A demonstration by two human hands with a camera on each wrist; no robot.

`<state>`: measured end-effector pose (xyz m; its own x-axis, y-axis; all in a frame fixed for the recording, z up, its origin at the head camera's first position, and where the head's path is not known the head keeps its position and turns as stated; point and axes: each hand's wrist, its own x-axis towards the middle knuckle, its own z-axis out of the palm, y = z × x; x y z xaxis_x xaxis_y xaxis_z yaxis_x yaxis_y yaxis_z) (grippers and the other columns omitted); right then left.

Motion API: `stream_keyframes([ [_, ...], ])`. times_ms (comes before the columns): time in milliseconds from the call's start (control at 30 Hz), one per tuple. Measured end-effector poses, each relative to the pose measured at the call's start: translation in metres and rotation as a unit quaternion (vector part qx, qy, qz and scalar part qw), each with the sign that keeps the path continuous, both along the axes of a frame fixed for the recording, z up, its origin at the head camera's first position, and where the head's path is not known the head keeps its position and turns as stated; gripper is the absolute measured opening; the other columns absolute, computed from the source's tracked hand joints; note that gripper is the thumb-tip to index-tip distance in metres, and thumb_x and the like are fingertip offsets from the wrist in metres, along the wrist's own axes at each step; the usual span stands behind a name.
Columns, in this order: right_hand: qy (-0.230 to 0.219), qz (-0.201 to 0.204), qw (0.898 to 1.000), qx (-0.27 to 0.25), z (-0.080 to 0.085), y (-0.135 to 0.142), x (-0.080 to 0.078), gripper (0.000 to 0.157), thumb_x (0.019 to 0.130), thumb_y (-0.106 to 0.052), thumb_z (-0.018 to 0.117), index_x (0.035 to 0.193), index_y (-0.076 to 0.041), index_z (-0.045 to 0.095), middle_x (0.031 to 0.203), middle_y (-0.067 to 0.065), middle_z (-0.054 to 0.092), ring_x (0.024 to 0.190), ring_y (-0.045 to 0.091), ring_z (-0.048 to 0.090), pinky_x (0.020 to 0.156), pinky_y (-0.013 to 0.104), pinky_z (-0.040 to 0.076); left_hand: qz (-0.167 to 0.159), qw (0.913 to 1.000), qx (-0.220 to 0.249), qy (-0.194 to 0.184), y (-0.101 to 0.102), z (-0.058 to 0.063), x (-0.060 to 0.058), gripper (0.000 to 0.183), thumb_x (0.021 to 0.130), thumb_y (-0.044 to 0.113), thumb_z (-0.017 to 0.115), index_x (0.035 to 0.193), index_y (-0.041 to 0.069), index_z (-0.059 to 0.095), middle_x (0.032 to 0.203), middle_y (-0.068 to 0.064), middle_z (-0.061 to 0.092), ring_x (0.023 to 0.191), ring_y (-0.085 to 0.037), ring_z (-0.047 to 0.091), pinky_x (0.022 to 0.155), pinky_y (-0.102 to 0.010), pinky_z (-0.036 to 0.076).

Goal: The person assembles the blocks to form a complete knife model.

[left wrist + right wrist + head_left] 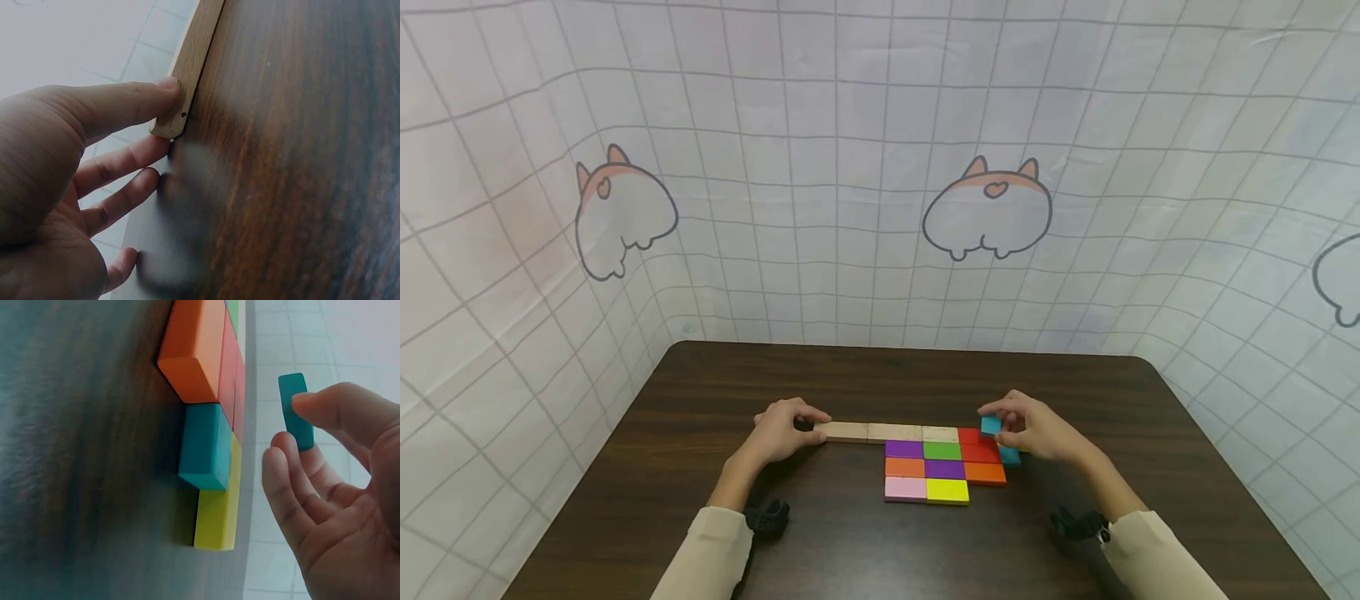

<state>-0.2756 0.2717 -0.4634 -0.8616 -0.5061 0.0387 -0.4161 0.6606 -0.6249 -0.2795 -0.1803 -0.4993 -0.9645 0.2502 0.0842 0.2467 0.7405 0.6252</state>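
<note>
My right hand (1034,423) pinches a small teal block (991,425) between thumb and fingers. The right wrist view shows this teal block (295,411) held up off the table, beside a group of coloured blocks. At the far left of a row of plain wooden blocks (895,432), my left hand (781,430) holds the end block. Its thumb lies on the block's side in the left wrist view, where the wooden block (190,65) rests on the table and the other fingers are spread below its end.
Against the row lie purple (904,449), green (942,451), red (981,452), orange (985,473), pink (905,488) and yellow (947,492) blocks. A second teal block (205,447) touches a yellow block (215,519) at the right end. The dark wooden table (820,542) meets a white gridded curtain (820,292) behind.
</note>
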Motion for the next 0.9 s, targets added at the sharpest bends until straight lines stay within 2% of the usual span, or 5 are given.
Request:
stream_keyframes([
  [267,-0.024,0.004,1.000,-0.012,0.003,0.008,0.019,0.039,0.094,-0.012,0.074,0.132,-0.009,0.068,0.111,0.007,0.057,0.093,0.018,0.062,0.081,0.023,0.055,-0.003,1.0000,0.003,-0.003,-0.001,-0.002,0.000,0.023,0.085,0.027,0.084,0.108,0.031,0.081,0.097,0.010,0.067,0.095,-0.014,0.058,0.088,-0.052,0.029],
  [600,-0.038,0.018,0.999,-0.019,0.007,0.014,0.039,0.039,0.094,-0.012,0.073,0.133,-0.010,0.068,0.108,0.006,0.054,0.083,0.014,0.061,0.076,0.025,0.055,0.000,1.0000,0.000,-0.003,-0.001,0.001,0.000,0.023,0.085,0.027,0.085,0.107,0.030,0.081,0.097,0.009,0.068,0.096,-0.015,0.058,0.086,-0.050,0.029],
  [900,-0.060,0.072,0.994,-0.059,-0.003,0.012,0.055,0.037,0.094,-0.008,0.072,0.131,-0.007,0.068,0.106,0.010,0.053,0.078,0.010,0.060,0.073,0.024,0.054,-0.004,1.0000,0.002,-0.004,-0.001,0.001,0.001,0.023,0.085,0.027,0.084,0.109,0.027,0.081,0.098,0.007,0.069,0.096,-0.016,0.058,0.087,-0.052,0.029],
])
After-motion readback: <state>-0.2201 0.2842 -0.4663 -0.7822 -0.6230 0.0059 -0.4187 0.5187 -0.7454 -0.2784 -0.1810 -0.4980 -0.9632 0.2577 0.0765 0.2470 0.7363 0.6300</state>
